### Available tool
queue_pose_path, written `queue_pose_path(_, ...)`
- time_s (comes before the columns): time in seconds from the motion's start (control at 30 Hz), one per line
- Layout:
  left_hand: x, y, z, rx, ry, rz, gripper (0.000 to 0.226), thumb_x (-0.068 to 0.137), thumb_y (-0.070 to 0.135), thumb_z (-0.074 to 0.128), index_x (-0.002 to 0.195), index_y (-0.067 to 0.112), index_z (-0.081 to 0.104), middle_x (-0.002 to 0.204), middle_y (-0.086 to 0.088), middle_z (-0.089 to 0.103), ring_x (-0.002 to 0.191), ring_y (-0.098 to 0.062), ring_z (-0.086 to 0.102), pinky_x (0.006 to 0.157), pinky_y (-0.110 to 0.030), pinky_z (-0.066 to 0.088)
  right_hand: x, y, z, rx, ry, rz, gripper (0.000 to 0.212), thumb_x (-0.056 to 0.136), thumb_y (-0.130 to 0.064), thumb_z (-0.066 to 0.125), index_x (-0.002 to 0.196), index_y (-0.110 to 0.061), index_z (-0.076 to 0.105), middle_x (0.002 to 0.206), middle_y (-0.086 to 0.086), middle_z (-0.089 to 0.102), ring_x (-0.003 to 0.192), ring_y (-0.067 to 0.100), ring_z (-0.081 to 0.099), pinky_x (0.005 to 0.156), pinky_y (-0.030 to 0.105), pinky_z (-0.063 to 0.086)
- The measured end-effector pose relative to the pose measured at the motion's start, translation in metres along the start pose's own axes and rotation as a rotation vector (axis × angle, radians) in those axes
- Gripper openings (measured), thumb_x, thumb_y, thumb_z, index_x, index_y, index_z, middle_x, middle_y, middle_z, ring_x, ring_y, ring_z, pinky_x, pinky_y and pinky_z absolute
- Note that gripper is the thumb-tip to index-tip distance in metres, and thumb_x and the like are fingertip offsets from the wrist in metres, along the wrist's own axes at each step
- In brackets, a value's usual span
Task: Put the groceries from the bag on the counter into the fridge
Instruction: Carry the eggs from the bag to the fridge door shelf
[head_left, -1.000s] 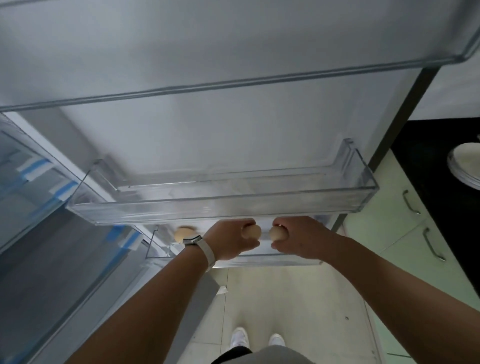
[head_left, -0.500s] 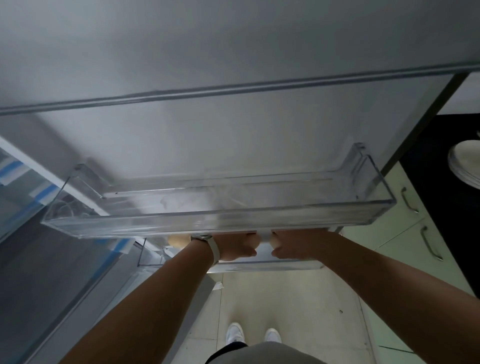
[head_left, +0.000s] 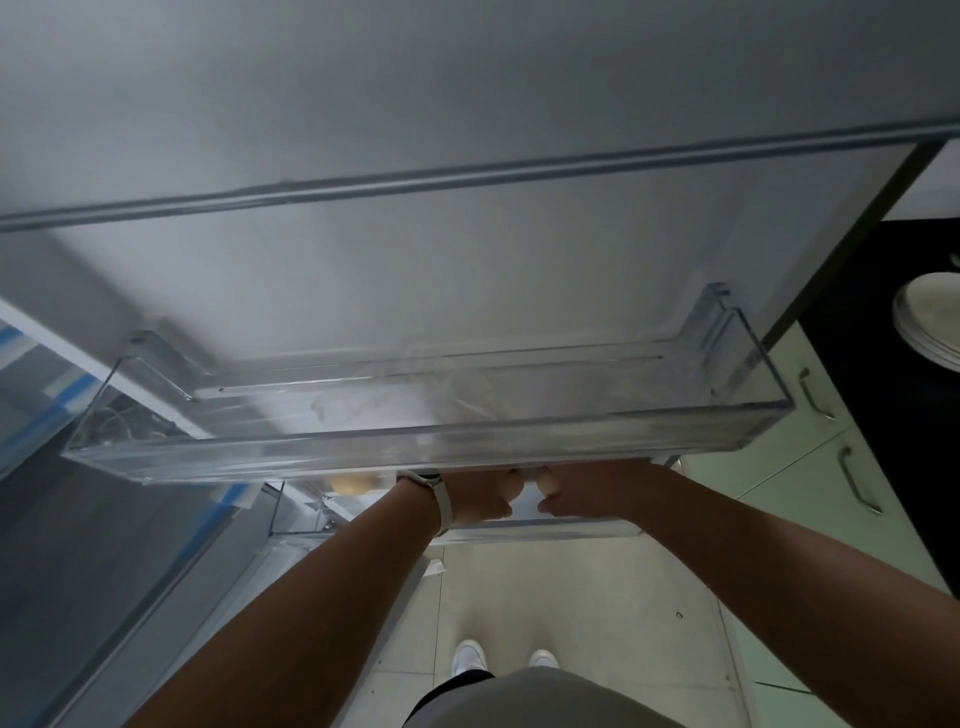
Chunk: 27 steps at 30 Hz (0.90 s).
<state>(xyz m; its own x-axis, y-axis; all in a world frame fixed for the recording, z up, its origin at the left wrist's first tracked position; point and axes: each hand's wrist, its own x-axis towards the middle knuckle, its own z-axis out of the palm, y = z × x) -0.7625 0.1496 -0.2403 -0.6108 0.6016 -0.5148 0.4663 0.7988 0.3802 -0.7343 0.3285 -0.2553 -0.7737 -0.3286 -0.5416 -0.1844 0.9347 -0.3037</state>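
Note:
I face the inside of the open fridge door (head_left: 467, 291). A clear door bin (head_left: 426, 452) spans the middle, with a lower clear door bin (head_left: 571, 527) beneath it. My left hand (head_left: 480, 496) grips a brown egg (head_left: 515, 482) just under the upper bin. My right hand (head_left: 587, 491) holds a pale egg (head_left: 548, 480) beside it. Both hands are inside the lower bin and partly hidden by the upper one. Another brown egg (head_left: 353, 483) sits in the lower bin at the left.
The fridge interior (head_left: 78, 519) with blue tape strips lies to the left. At the right are a black counter (head_left: 893, 415) with stacked white plates (head_left: 930, 322) and green cabinet drawers (head_left: 810, 499) with metal handles. Tiled floor (head_left: 571, 623) below.
The view has moved closer to the door and tilted, so the upper bin now covers more of both hands. The hands stay in the lower bin with their eggs.

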Motion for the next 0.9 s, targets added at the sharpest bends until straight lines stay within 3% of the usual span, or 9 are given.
queue_pose_path(0.13,-0.006,-0.004,-0.003,-0.010,0.031,0.010,0.032,0.094,0.020,0.062,0.123,0.006,0.057,0.122,-0.010,0.059,0.107,-0.023,0.054,0.086,-0.027,0.036,-0.004,0.005,-0.001,0.113,0.051,-0.044,0.017,0.096,-0.024,0.059,0.081,-0.019,0.051,0.075,-0.012,0.044,0.079,0.014,0.051,0.075,0.026,0.038)
queue_pose_path(0.23,-0.015,-0.008,-0.008,-0.008,0.085,-0.002,0.028,0.095,0.026,0.060,0.119,0.012,0.059,0.118,-0.008,0.063,0.095,-0.015,0.052,0.077,-0.023,0.034,-0.012,0.004,-0.007,0.079,0.070,-0.075,0.012,0.099,-0.027,0.050,0.104,-0.019,0.055,0.082,-0.018,0.038,0.094,0.017,0.047,0.083,0.031,0.032)
queue_pose_path(0.3,-0.021,-0.010,-0.011,0.058,0.117,-0.058,0.037,0.095,0.038,0.057,0.129,0.025,0.055,0.123,-0.001,0.063,0.103,-0.017,0.058,0.080,-0.025,0.039,-0.020,0.005,-0.010,0.030,0.207,-0.078,0.015,0.098,-0.031,0.049,0.086,-0.021,0.050,0.079,-0.011,0.045,0.087,0.015,0.050,0.081,0.031,0.035)
queue_pose_path(0.33,-0.026,-0.011,-0.011,0.099,0.134,-0.088,0.043,0.095,0.045,0.054,0.135,0.032,0.051,0.126,0.002,0.063,0.110,-0.019,0.059,0.084,-0.027,0.042,-0.026,0.004,-0.013,-0.022,0.226,-0.067,0.021,0.098,-0.038,0.045,0.088,-0.020,0.051,0.086,-0.005,0.053,0.089,0.017,0.054,0.082,0.030,0.038)
queue_pose_path(0.4,-0.034,-0.012,-0.010,0.152,0.196,-0.129,0.049,0.094,0.053,0.051,0.141,0.041,0.043,0.130,0.007,0.063,0.118,-0.020,0.059,0.090,-0.029,0.044,-0.037,0.003,-0.018,-0.087,0.212,-0.047,0.050,0.094,-0.053,0.034,0.117,-0.013,0.055,0.116,0.008,0.060,0.110,0.026,0.057,0.097,0.037,0.043)
queue_pose_path(0.47,-0.043,-0.014,-0.009,0.174,0.285,-0.107,0.046,0.093,0.051,0.052,0.138,0.039,0.046,0.127,0.008,0.064,0.116,-0.020,0.059,0.090,-0.030,0.045,-0.047,0.003,-0.021,-0.087,0.225,-0.049,0.055,0.096,-0.051,0.036,0.133,-0.013,0.049,0.133,0.010,0.056,0.122,0.028,0.053,0.104,0.042,0.041)
queue_pose_path(0.57,-0.057,-0.015,-0.004,0.183,0.400,-0.005,0.043,0.093,0.046,0.055,0.132,0.029,0.055,0.125,0.006,0.063,0.115,-0.020,0.057,0.092,-0.032,0.044,-0.060,0.001,-0.019,-0.062,0.319,-0.068,0.041,0.091,-0.052,0.037,0.109,-0.020,0.055,0.107,0.001,0.063,0.101,0.023,0.061,0.087,0.040,0.049)
queue_pose_path(0.7,-0.072,-0.018,0.006,0.176,0.507,0.100,0.043,0.094,0.045,0.055,0.130,0.023,0.058,0.128,0.006,0.060,0.115,-0.016,0.056,0.094,-0.031,0.045,-0.079,-0.006,-0.009,-0.062,0.419,-0.063,0.042,0.095,-0.050,0.044,0.124,-0.022,0.055,0.114,-0.001,0.059,0.103,0.020,0.058,0.086,0.039,0.050)
queue_pose_path(0.9,-0.089,-0.024,0.014,0.169,0.601,0.205,0.047,0.091,0.048,0.048,0.131,0.026,0.058,0.135,0.004,0.058,0.122,-0.017,0.055,0.100,-0.035,0.043,-0.105,-0.027,0.005,-0.129,0.545,-0.082,0.058,0.090,-0.060,0.034,0.127,-0.022,0.056,0.123,-0.004,0.059,0.107,0.014,0.055,0.087,0.029,0.047)
